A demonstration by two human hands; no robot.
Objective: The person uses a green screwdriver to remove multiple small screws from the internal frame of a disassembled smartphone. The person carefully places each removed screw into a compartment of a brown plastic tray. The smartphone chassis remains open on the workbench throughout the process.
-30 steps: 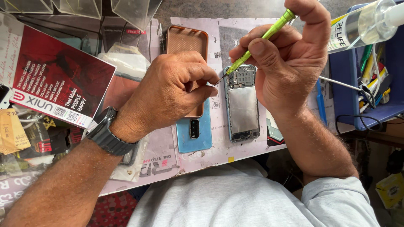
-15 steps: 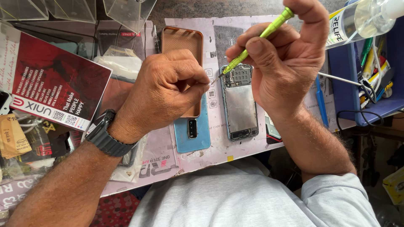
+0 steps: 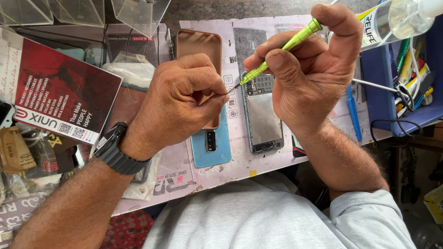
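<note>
My right hand (image 3: 314, 74) grips a slim green screwdriver (image 3: 281, 50), its tip pointing down-left toward my left fingertips. My left hand (image 3: 184, 101) is closed, thumb and forefinger pinched together at the screwdriver's tip; whatever they pinch is too small to see. Below the tip lies an opened phone (image 3: 262, 115) with its back removed and inner parts showing. A light blue phone back cover (image 3: 211, 150) lies to its left, partly under my left hand. A brown phone case (image 3: 198, 44) lies beyond it. A dark watch sits on my left wrist.
A pale work mat (image 3: 240, 170) covers the bench. At left lie a red and black printed card (image 3: 60, 101), plastic packets and clear boxes (image 3: 138, 14). At right are a blue tray (image 3: 406, 92) with tools and cables, a blue pry tool (image 3: 354, 113) and a clear bottle (image 3: 397, 18).
Both hands stay almost in place over the opened phone. The left fingertips have closed in a little tighter at the screwdriver's tip.
</note>
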